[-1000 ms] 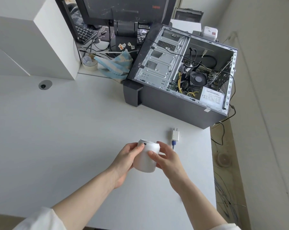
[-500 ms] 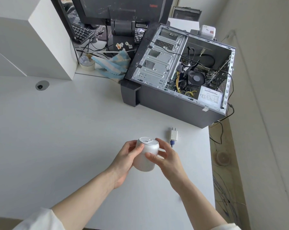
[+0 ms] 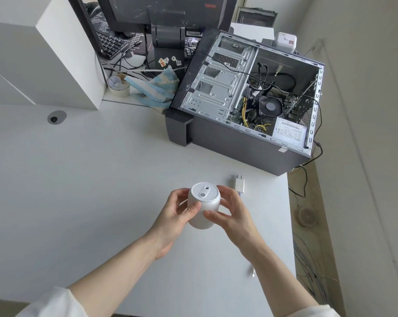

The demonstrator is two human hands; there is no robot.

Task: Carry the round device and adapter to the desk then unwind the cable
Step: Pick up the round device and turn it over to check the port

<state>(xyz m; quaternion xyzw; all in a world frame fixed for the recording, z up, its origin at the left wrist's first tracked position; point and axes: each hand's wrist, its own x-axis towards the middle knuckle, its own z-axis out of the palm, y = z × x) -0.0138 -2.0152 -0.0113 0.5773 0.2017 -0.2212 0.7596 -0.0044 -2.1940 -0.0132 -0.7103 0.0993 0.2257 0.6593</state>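
A white round device point(image 3: 203, 207) is held above the white desk point(image 3: 79, 191), tipped so its flat end with a small oval recess faces me. My left hand point(image 3: 173, 216) grips its left side and my right hand point(image 3: 232, 213) grips its right side. The white plug adapter point(image 3: 238, 184) lies flat on the desk just beyond my right hand, prongs pointing away, with a blue plug at its near end. A small white cable end point(image 3: 253, 272) peeks out on the desk beside my right forearm. The rest of the cable is hidden by my hands.
An open black computer case point(image 3: 243, 133) lies on its side at the back right. A monitor point(image 3: 166, 17), keyboard point(image 3: 111, 44), tape roll point(image 3: 118, 85) and blue cloth point(image 3: 152, 90) crowd the back. A white box point(image 3: 44, 56) stands back left. The desk edge point(image 3: 290, 225) drops off at right.
Both hands have tilted the round device so its flat end now faces up toward me. The adapter has stayed in place on the desk.
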